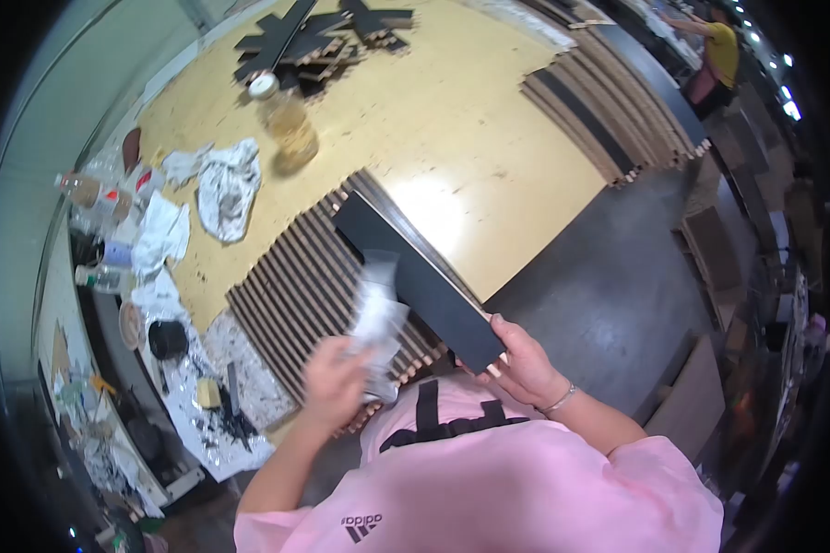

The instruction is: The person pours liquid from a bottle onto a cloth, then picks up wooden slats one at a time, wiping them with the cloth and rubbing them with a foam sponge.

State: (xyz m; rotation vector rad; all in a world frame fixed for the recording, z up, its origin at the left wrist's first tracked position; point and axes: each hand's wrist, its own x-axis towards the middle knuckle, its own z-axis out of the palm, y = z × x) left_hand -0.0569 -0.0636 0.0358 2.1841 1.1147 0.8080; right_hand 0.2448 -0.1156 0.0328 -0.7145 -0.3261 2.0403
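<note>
My right hand grips the near end of a black board, thumb on its top face. The board lies slanted over a row of boards set on edge, whose pale and dark edges make stripes. A white cloth, smeared by motion, is bunched in my left hand, with its upper part by the board's left side. Whether the cloth touches the board I cannot tell.
A bottle of yellowish liquid stands beyond the boards. White rags, plastic bottles and a dark cup sit at left. Crossed black boards lie at the back, stacked boards at right. Another person stands far right.
</note>
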